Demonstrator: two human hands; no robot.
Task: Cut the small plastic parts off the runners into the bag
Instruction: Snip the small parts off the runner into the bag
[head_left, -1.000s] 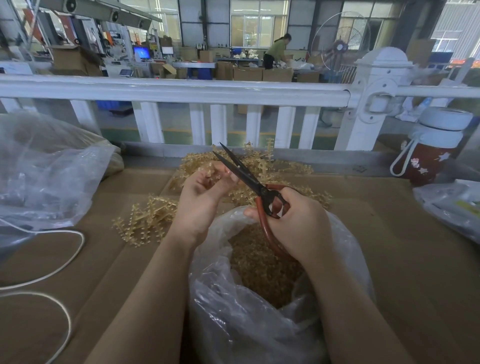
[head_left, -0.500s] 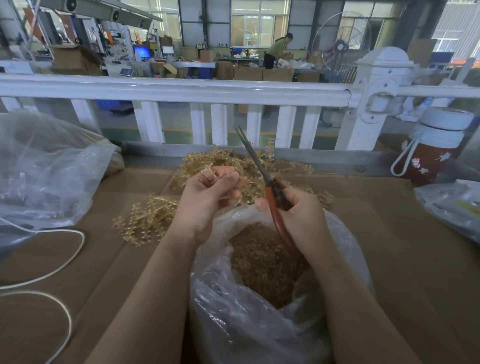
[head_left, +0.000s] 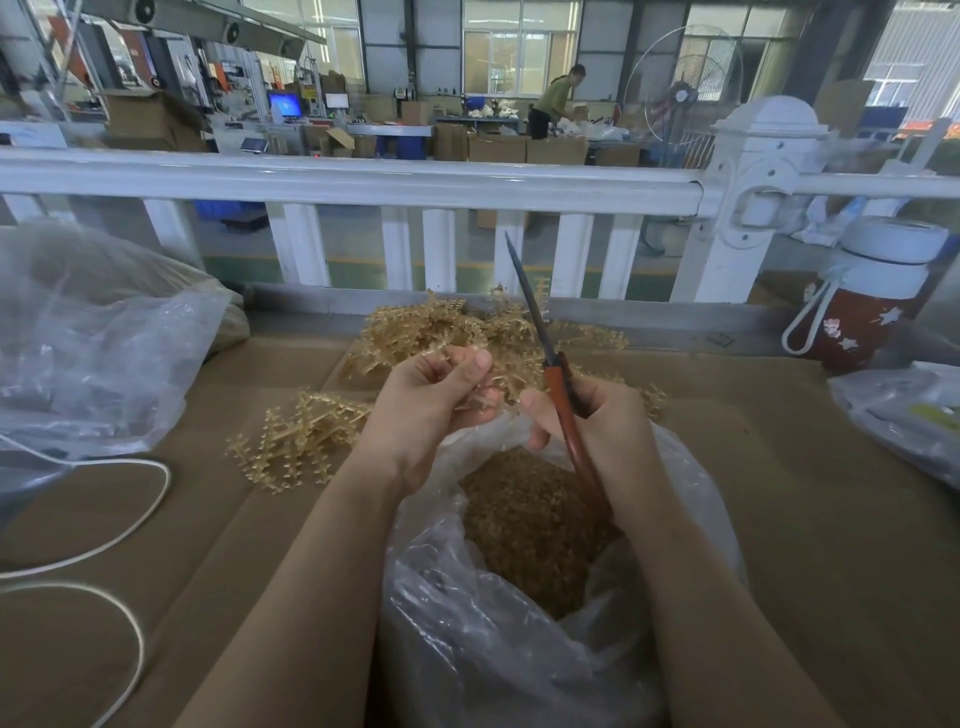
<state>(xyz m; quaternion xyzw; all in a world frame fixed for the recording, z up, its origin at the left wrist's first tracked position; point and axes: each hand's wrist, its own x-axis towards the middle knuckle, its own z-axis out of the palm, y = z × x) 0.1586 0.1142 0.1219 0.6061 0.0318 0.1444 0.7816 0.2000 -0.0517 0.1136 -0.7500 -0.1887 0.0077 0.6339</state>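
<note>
My left hand (head_left: 426, 410) pinches a small tan plastic runner (head_left: 485, 397) above the mouth of a clear plastic bag (head_left: 498, 649). My right hand (head_left: 608, 431) grips red-handled scissors (head_left: 558, 384), whose closed blades point up and away. The bag holds a heap of cut tan parts (head_left: 530, 525). A pile of uncut tan runners (head_left: 447, 332) lies on the cardboard just beyond my hands, and a smaller cluster of runners (head_left: 291, 441) lies to the left.
Brown cardboard (head_left: 810, 545) covers the table. A large clear bag (head_left: 88, 338) sits at the left, with a white cord (head_left: 104, 545) below it. A red bottle with a white lid (head_left: 862, 301) stands at the right. A white railing (head_left: 363, 182) runs behind.
The scissor blades were open a second ago and are now closed and more upright. My right hand turned so the handles point down into the bag. My left hand stayed put.
</note>
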